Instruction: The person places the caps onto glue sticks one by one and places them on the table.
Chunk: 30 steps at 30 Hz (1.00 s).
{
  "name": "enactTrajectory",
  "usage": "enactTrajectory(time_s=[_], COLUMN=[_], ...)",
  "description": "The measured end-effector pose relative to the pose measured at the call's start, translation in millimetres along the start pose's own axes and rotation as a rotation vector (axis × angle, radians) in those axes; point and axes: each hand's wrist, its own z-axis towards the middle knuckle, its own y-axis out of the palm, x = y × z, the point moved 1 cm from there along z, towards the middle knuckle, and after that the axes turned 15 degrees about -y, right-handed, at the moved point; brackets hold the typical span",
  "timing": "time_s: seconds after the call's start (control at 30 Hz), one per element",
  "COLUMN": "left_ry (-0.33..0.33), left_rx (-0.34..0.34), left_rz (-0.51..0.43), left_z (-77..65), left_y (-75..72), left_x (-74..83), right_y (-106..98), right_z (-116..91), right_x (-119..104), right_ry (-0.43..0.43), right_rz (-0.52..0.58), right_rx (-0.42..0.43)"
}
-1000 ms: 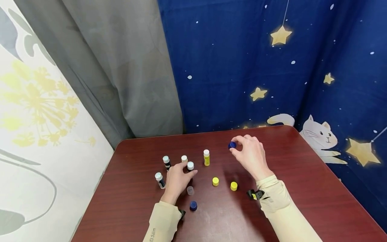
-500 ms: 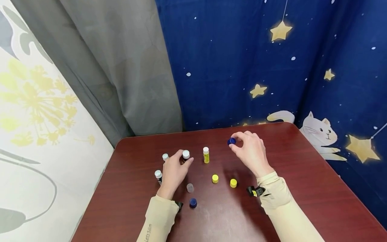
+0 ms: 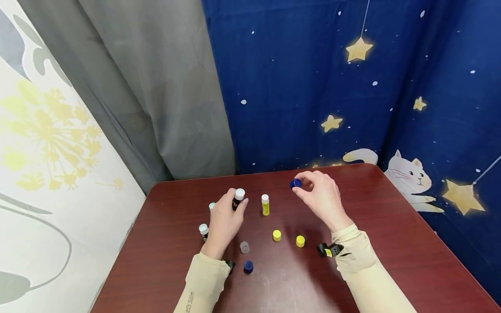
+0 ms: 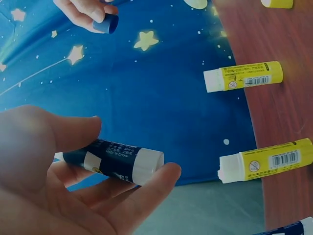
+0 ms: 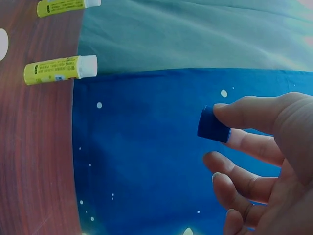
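Observation:
My left hand [image 3: 225, 221] grips a dark blue glue stick [image 4: 115, 159] raised above the table, its white end bare. Thumb and fingers lie around the barrel. My right hand [image 3: 322, 198] pinches a blue cap [image 5: 213, 125] between thumb and finger, off the table at the far right. Between the hands stands an uncapped yellow glue stick [image 3: 265, 205]; a second yellow glue stick [image 4: 266, 160] shows in the left wrist view and is hidden behind my left hand in the head view. Left of that hand are two more dark glue sticks [image 3: 203, 231], partly covered.
Two yellow caps [image 3: 277, 235] lie on the red-brown table [image 3: 352, 278] in front of the yellow stick. Nearer me are a translucent cap [image 3: 244, 247] and another blue cap [image 3: 248, 267]. A blue curtain [image 3: 289, 87] and a grey one [image 3: 176, 108] hang behind the table.
My left hand has taken hold of the dark blue glue stick and lifted it up and slightly left. My right hand stays nearly in place with the blue cap.

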Motion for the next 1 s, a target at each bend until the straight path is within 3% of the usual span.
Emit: enactTrajectory(time_s=[0.3, 1.0], left_ry=[0.041, 0.029], left_rx=[-0.021, -0.063], left_rz=[0.052, 0.094], left_z=[5.6, 5.1], left_y=[6.8, 18.6], left_x=[6.1, 15.1], right_y=[7, 30], right_z=[8, 17], right_x=[-6, -33], right_ry=[-0.011, -0.079], right_rz=[0.03, 0.17], right_rx=[0.001, -0.038])
